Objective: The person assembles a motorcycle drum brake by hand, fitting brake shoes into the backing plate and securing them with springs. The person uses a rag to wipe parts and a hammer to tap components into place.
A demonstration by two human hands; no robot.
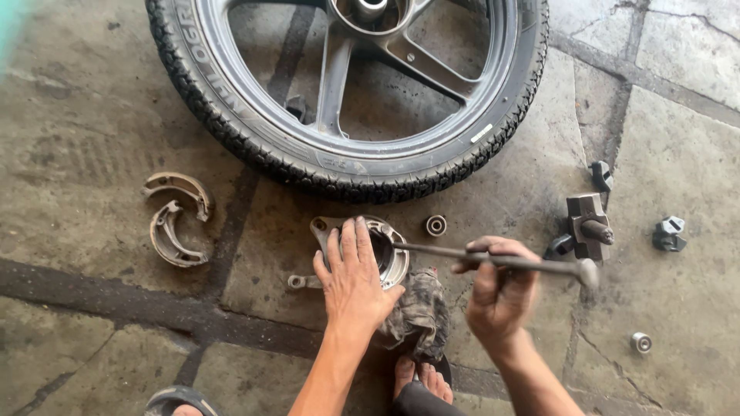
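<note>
Brake drum panel: round grey metal plate with a lever arm running out to its left, lying on the concrete floor near centre, just this side of the wheel. It rests partly on a dirty rag, apparently to cushion and steady it.

Left hand: pressed flat on the panel's left half, fingers spread apart and gripping nothing, evidently pinning the part so it cannot shift.

Right hand: fingers closed together around a long steel rod. The rod lies nearly level, its left tip inside the panel's central bore, its knobbed right end projecting past the hand. The grip is mid-shaft, which suits aiming the tip into the hole.

Motorcycle wheel: tyre on a grey spoked alloy rim, lying flat at the far side, its hub open.

Brake shoes: two curved pieces, set aside to the left, well apart from the panel.

Bearing: small ring just right of the panel, beside the tyre; a second bearing lies near right, well away.

Black rubber damper blocks: scattered at right, near a blocky metal fitting with a stub shaft.

Bare foot: at the near edge, toes touching the rag, perhaps bracing it. Sandal: near left corner, partly cut off.
</note>
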